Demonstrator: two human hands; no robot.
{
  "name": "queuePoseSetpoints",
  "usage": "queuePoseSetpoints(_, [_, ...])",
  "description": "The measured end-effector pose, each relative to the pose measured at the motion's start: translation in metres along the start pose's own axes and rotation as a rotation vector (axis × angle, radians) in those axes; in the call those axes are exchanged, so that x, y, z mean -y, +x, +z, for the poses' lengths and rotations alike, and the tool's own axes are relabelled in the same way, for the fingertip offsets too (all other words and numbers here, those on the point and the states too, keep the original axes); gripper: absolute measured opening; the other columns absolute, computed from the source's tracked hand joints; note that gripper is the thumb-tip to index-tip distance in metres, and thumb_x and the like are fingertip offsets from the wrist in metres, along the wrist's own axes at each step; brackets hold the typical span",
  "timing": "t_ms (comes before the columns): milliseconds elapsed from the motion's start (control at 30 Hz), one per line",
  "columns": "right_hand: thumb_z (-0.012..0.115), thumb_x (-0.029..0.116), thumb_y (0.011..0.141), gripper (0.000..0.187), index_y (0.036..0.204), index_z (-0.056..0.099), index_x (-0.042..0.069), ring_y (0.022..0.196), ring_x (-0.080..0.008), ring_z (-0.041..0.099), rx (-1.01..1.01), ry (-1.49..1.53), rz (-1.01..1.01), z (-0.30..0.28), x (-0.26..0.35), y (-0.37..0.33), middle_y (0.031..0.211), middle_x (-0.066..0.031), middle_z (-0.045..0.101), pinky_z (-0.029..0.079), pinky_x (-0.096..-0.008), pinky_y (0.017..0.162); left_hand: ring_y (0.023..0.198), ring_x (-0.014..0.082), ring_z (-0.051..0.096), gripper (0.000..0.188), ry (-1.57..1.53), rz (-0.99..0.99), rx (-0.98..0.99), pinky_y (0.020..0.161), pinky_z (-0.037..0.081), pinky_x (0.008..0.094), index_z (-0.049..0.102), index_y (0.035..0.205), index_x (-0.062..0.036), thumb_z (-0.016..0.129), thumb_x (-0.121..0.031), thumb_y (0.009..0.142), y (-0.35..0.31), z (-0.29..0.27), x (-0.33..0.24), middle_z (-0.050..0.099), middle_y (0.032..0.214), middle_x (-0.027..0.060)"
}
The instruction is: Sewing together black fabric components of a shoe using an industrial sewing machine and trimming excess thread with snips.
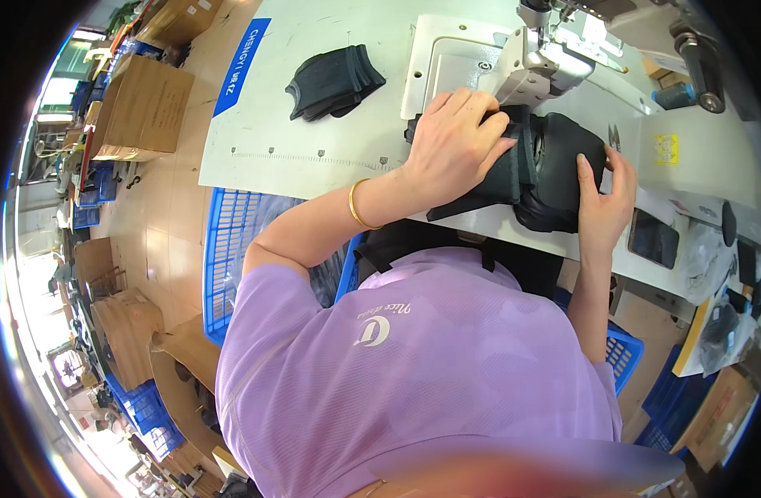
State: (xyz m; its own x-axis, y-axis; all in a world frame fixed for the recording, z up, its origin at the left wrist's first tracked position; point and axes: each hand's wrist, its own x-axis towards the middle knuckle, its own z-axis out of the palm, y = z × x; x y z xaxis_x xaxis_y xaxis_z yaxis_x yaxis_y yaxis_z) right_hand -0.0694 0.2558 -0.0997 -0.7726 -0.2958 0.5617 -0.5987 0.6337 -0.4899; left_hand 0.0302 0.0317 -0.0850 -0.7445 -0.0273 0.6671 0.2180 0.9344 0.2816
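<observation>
The black piece [523,170] is lying at the table's front edge, close in front of the sewing machine [538,70], its flaps standing partly apart. The left hand [453,141] is pinching an upper flap between thumb and bent fingers, while the right hand [606,195] is gripping the far right edge, thumb on the near face and fingers curling over the rim. The hidden fingertips are leaving the exact hold of each unclear.

The step in hand seems to be opening and lining up the layers. Doing it well would mean keeping the right hand steady as an anchor, smoothing the flap flat with the left, matching the edges without stretching them, and keeping fingers clear of the needle area.

Farther out, a stack [335,81] of black parts is resting on the table [306,172]. Snips [614,137] are lying just beyond the right hand, and a phone [654,239] is lying nearer the person.

As for writing, a blue strip [242,68] is carrying white lettering along the table's left edge; a printed scale [310,156] is running along the front; a yellow label [667,149] is showing small dark print, too small to make out; and the purple shirt [480,373] is bearing a white logo [372,331] with script.
</observation>
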Motion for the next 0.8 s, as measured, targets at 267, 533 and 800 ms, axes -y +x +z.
queuePoseSetpoints(267, [0.077, 0.025, 0.084, 0.038, 0.112, 0.064, 0.002, 0.109, -0.0285, 0.056, 0.048, 0.131, 0.072, -0.001, -0.002, 0.001, 0.114, -0.0125, 0.060, 0.043, -0.0386, 0.096, 0.086, 0.0241, 0.061, 0.020, -0.052, 0.072, -0.002, 0.078, 0.044, 0.0355, 0.067, 0.092, -0.0045, 0.076, -0.007, 0.074, -0.001, -0.001, 0.003, 0.062, 0.091, 0.0048])
queuePoseSetpoints(533, [0.074, 0.018, 0.087, 0.036, 0.116, 0.061, 0.003, 0.115, -0.0308, 0.054, -0.111, 0.082, 0.054, -0.010, -0.018, -0.004, 0.121, -0.0141, 0.059, 0.042, -0.0415, 0.099, 0.091, 0.0295, 0.063, 0.024, 0.219, -0.237, -0.198, 0.083, 0.048, 0.0367, 0.068, 0.100, -0.0035, 0.074, -0.012, 0.079, -0.001, -0.029, 0.074, 0.067, 0.097, 0.0111])
queuePoseSetpoints(800, [0.072, 0.019, 0.086, 0.036, 0.114, 0.062, -0.001, 0.108, -0.0357, 0.056, 0.056, -0.412, 0.047, -0.026, -0.082, -0.019, 0.112, -0.0159, 0.060, 0.044, -0.0441, 0.093, 0.108, 0.0328, 0.057, 0.053, 0.346, -0.669, 0.176, 0.095, 0.046, 0.0431, 0.069, 0.109, -0.0033, 0.081, -0.041, 0.074, -0.057, -0.074, 0.230, 0.062, 0.108, 0.0178])
